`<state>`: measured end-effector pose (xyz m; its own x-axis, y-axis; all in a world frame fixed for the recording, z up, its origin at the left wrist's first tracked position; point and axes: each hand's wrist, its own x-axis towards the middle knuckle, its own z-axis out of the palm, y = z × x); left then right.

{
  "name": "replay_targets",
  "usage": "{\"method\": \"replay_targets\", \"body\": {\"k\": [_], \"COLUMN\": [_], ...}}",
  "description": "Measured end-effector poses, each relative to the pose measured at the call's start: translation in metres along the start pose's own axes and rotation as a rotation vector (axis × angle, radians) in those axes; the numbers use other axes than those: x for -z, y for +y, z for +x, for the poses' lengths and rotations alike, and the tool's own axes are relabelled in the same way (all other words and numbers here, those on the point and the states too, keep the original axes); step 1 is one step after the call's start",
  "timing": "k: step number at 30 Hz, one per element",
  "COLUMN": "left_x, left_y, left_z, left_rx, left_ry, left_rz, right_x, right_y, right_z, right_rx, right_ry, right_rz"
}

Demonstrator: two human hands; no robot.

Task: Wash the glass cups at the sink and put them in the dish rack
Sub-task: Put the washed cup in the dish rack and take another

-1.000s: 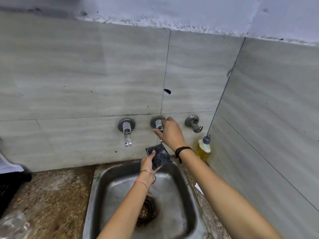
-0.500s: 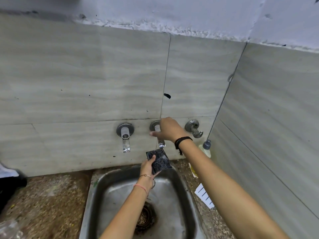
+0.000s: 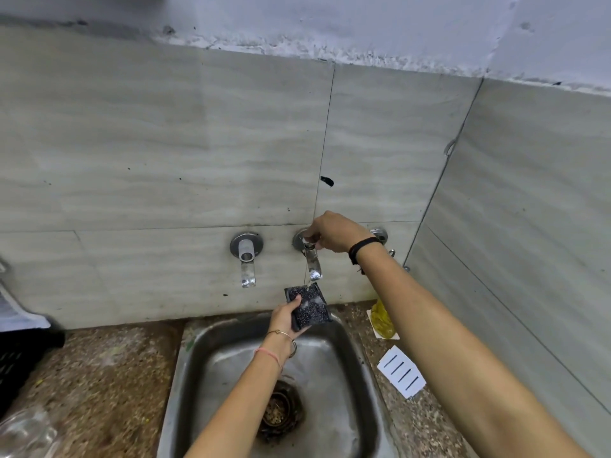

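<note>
The fingers point(image 3: 314, 230) of the right hand point(image 3: 335, 233) are curled over the head of the middle tap point(image 3: 313, 267), gripping it. The left hand point(image 3: 286, 317) pinches a dark scrubber point(image 3: 310, 309), thumb on top, right under that spout over the back of the sink point(image 3: 195, 355); a thin stream seems to be falling on it.

No cup is in hand. The only likely glass point(image 3: 23, 431) is a blurred clear shape at the bottom left corner, on the counter point(image 3: 99, 375), well apart from both hands. I judge it will be light, stiff and fragile, and slippery once wet and soapy. It is best held round the wall with the whole hand, not by the rim, and kept off the steel basin.

A dark crate-like rack point(image 3: 16, 355) sits at the left edge, near the glass. A second tap point(image 3: 246, 259) hangs left of the one in use. A yellow soap bottle point(image 3: 383, 320) and a slotted white card point(image 3: 401, 371) lie right of the sink. The drain point(image 3: 279, 411) holds debris. Nothing blocks the reach to the glass.
</note>
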<state>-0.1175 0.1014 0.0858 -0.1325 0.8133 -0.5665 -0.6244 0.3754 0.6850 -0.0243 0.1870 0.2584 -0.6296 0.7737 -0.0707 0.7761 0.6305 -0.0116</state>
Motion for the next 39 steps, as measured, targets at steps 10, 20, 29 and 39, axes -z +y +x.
{"method": "replay_targets", "body": {"k": [10, 20, 29, 39], "left_x": [0.010, 0.028, 0.020, 0.014], "left_y": [0.003, 0.007, 0.012, 0.019], "left_z": [-0.003, -0.010, -0.013, -0.009], "left_rx": [-0.047, -0.115, -0.153, -0.179], "left_ry": [0.056, 0.095, 0.006, -0.014], "left_rz": [0.039, 0.065, -0.047, -0.151], "right_x": [-0.008, -0.013, -0.014, -0.014], "right_y": [0.010, 0.013, 0.015, 0.015], "right_z": [0.003, 0.006, 0.008, 0.008], "right_rx": [0.002, -0.002, -0.001, -0.004], "right_ry": [0.035, 0.055, 0.067, 0.073], "right_rz": [0.093, 0.125, 0.136, 0.156]}}
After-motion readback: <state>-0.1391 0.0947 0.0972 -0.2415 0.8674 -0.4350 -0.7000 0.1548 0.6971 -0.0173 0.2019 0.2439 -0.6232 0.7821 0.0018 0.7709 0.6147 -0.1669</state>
